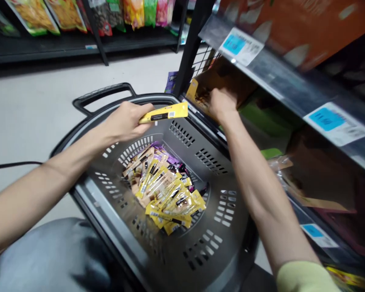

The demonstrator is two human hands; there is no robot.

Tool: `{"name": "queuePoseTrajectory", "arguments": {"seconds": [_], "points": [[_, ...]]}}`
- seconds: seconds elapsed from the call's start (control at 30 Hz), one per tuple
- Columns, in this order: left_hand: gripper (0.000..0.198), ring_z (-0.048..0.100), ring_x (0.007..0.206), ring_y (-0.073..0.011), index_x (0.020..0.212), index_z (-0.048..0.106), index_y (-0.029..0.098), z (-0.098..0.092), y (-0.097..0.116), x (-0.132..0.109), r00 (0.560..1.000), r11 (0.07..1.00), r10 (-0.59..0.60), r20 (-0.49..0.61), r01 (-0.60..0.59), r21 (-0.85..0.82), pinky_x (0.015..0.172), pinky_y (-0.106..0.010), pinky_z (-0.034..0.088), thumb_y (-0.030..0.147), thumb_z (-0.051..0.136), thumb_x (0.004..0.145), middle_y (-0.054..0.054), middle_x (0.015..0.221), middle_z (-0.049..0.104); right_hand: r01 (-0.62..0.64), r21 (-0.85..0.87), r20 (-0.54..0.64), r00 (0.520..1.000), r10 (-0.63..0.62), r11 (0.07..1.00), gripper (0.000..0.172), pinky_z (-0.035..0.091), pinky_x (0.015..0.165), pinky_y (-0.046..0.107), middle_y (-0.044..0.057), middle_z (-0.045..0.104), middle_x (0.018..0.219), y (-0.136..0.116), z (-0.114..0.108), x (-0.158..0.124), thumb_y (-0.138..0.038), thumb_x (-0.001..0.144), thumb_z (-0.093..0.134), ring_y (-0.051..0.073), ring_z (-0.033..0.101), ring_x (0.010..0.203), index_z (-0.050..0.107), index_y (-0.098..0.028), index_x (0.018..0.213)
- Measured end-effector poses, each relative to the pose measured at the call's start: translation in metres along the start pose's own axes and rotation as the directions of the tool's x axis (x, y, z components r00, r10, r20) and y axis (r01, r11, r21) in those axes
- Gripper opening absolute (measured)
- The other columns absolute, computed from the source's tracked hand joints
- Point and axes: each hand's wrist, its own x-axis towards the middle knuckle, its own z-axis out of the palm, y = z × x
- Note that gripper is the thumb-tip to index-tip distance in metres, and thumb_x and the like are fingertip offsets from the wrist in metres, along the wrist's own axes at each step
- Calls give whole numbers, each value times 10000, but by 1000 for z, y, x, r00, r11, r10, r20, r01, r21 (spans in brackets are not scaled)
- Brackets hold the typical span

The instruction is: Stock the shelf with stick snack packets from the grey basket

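Note:
Above the far rim of a grey shopping basket, my left hand is closed around a yellow snack packet with a dark label strip. Inside the basket lies a heap of yellow, tan and purple snack packets. My right hand reaches into an open cardboard box on the low shelf at the right. Its fingers are blurred and partly hidden there, near some small dark and yellow items, so what they hold cannot be made out.
Shelving with blue-and-white price tags overhangs my right arm. A green box and further cartons stand along the low shelf. The basket's black handle sticks out at the far left. Bagged snacks fill the rack across the pale floor.

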Motion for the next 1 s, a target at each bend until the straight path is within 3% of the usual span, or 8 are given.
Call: {"name": "queuePoseTrajectory", "arguments": {"seconds": [0.07, 0.1, 0.13, 0.23, 0.33, 0.47, 0.67, 1.0], "points": [[114, 381, 509, -115, 822, 608, 187, 0, -1, 0, 995, 997, 28, 91, -34, 67, 553, -290, 260, 221, 499, 817, 20, 568, 475, 24, 122, -108, 994, -11, 992, 489, 433, 977, 496, 271, 636, 1298, -7, -11, -15, -311, 1063, 328, 358, 586, 1221, 680, 18, 1149], [112, 385, 501, -120, 825, 612, 186, 0, -1, 1, 990, 994, 45, 132, -58, 96, 548, -296, 253, 212, 504, 811, 16, 572, 491, 73, 201, -159, 986, -41, 977, 624, 391, 1000, 454, 242, 652, 1277, -10, -17, -26, -350, 1068, 204, 325, 583, 1237, 697, 29, 1113], [110, 404, 501, -125, 830, 618, 185, 0, 0, 1, 982, 989, 62, 176, -84, 119, 546, -300, 253, 203, 512, 807, 9, 587, 522, 175, 311, -212, 971, -111, 934, 593, 409, 998, 453, 231, 687, 1221, -14, -22, -39, -417, 1061, 287, 322, 603, 1199, 714, -7, 1102], [108, 488, 527, -131, 841, 640, 182, -1, 6, 0, 948, 977, 96, 305, -149, 156, 547, -299, 265, 179, 541, 798, -18, 656, 620, 357, 702, -184, 927, -328, 617, 489, 498, 890, 404, 143, 751, 1056, -24, -25, -86, -470, 1050, 386, 246, 685, 961, 738, -132, 1077], [99, 521, 539, -130, 844, 647, 181, 0, 13, -1, 908, 969, 124, 401, -199, 150, 542, -291, 274, 186, 555, 809, -26, 679, 651, 299, 858, -51, 858, -511, 417, 412, 527, 746, 359, 83, 757, 1025, -35, -13, -129, -504, 964, 564, 226, 700, 862, 702, -190, 1191], [107, 525, 540, -121, 827, 635, 181, 1, 17, -2, 875, 964, 177, 451, -247, 101, 534, -283, 284, 263, 573, 858, -22, 686, 655, 227, 883, 38, 837, -545, 410, 357, 484, 634, 329, 35, 740, 848, -40, -1, -153, -433, 881, 674, 185, 656, 665, 709, -199, 1148], [252, 513, 529, -114, 879, 634, 170, 2, 11, -2, 879, 956, 209, 429, -275, 97, 541, -282, 300, 385, 526, 953, -19, 663, 638, 355, 707, -67, 895, -441, 612, 146, 389, 622, 327, 9, 661, 664, -13, 0, -141, -302, 916, 640, 149, 566, 587, 724, -183, 907], [364, 439, 465, -133, 911, 624, 171, 2, 22, -4, 798, 927, 208, 565, -345, 146, 522, -303, 284, 436, 394, 1006, -7, 588, 574, 395, 686, -100, 883, -458, 611, 282, 464, 711, 333, 63, 764, 949, -27, 7, -160, -381, 893, 663, 201, 671, 759, 726, -184, 1085]]}}
